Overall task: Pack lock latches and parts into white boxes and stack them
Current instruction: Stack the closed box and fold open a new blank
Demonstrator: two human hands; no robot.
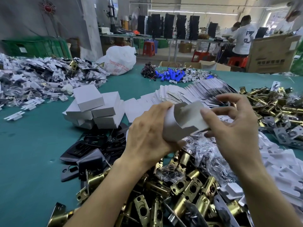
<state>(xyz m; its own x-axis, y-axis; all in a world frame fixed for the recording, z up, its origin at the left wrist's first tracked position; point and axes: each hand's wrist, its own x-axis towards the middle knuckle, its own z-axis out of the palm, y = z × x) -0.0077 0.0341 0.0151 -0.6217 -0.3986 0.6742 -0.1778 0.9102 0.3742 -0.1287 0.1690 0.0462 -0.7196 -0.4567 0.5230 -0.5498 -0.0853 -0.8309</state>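
A half-folded white box (182, 123) with its flaps open is held above the table between both hands. My left hand (147, 133) grips its left side, fingers curled round the card. My right hand (231, 125) pinches its right edge with thumb and fingers. Brass lock latches (180, 190) lie heaped below my hands. A stack of closed white boxes (95, 108) stands to the left. Flat box blanks (188, 94) fan out behind.
Black strike plates (91, 149) lie left of the latches and bagged screws (206, 153) under my hands. More brass latches (270, 102) and white card inserts (282, 163) fill the right. A heap of bagged parts (41, 79) covers the far left. Blue batteries (170, 76) sit far back. Other workers sit behind.
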